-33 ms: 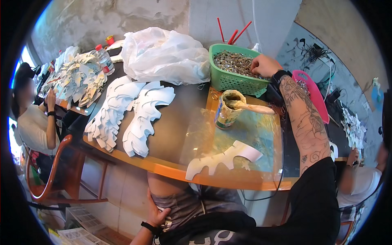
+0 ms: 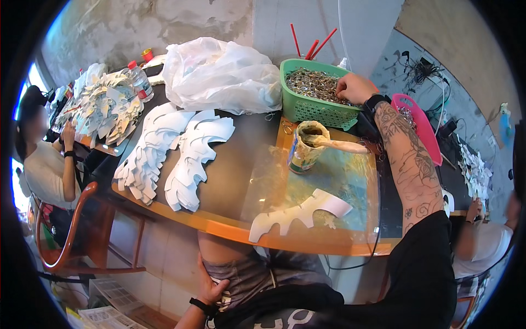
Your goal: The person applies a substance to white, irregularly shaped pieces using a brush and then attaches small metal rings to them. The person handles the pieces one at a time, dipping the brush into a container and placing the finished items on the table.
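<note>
My right hand [image 2: 355,89] reaches over the right side of a green plastic basket [image 2: 318,104] filled with small shiny metal fittings [image 2: 312,83]. Its fingers are bent together at the fittings; what they pinch, if anything, is hidden. Down below the table edge, my left hand [image 2: 211,286] lies on my thigh, thumb apart and holding nothing. Near the front edge of the table rests a single pale scalloped cut piece [image 2: 298,215]. Behind it stands an open glue tin [image 2: 303,156] with a crusted rim, and a brush with a pale wooden handle [image 2: 345,145] lies across its mouth.
Two overlapping rows of white cut pieces [image 2: 192,159] lie left, before a white plastic bag [image 2: 219,74]. A pink basket [image 2: 419,126] sits right of my forearm. Co-workers sit at left [image 2: 52,164] and right [image 2: 485,247]. A wooden chair [image 2: 76,225] stands lower left.
</note>
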The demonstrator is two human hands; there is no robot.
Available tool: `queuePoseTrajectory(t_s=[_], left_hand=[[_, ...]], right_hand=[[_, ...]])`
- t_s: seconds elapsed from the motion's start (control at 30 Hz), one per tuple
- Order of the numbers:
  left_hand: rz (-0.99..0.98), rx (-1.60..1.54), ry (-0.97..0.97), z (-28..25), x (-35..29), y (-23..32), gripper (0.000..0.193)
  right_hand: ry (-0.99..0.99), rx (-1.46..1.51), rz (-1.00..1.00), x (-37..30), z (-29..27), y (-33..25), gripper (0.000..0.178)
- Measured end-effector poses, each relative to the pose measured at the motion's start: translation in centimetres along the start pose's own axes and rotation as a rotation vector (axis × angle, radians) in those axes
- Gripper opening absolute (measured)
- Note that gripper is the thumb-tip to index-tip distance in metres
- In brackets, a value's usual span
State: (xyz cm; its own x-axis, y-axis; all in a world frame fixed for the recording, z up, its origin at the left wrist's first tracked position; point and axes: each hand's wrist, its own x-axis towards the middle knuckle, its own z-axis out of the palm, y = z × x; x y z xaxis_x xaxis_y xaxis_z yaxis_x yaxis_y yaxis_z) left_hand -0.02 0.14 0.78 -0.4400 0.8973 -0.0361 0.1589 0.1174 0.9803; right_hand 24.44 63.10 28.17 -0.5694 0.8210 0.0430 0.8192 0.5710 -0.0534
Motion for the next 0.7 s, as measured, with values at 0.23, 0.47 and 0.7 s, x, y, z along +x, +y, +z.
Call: queuePoseTrajectory(t_s=[0.23,0.47,0.7], left_hand=[[-0.001,0.056,0.016,0.2,0.2,0.3,0.127],[-0.016,0.124,0.03,0.0,-0.5,-1.1,0.124],[0.019,0.403,0.046,1.1,0.3,1.0,0.115]], right_hand=[[0.059,0.045,-0.131,-1.3,-0.8,-0.2,0.024],[0.347,0.331,-0.164,-5.5,-3.3,-2.1,0.019],[-0.235,0.381,-0.168,-20.6,0.9,-4.8,0.02]])
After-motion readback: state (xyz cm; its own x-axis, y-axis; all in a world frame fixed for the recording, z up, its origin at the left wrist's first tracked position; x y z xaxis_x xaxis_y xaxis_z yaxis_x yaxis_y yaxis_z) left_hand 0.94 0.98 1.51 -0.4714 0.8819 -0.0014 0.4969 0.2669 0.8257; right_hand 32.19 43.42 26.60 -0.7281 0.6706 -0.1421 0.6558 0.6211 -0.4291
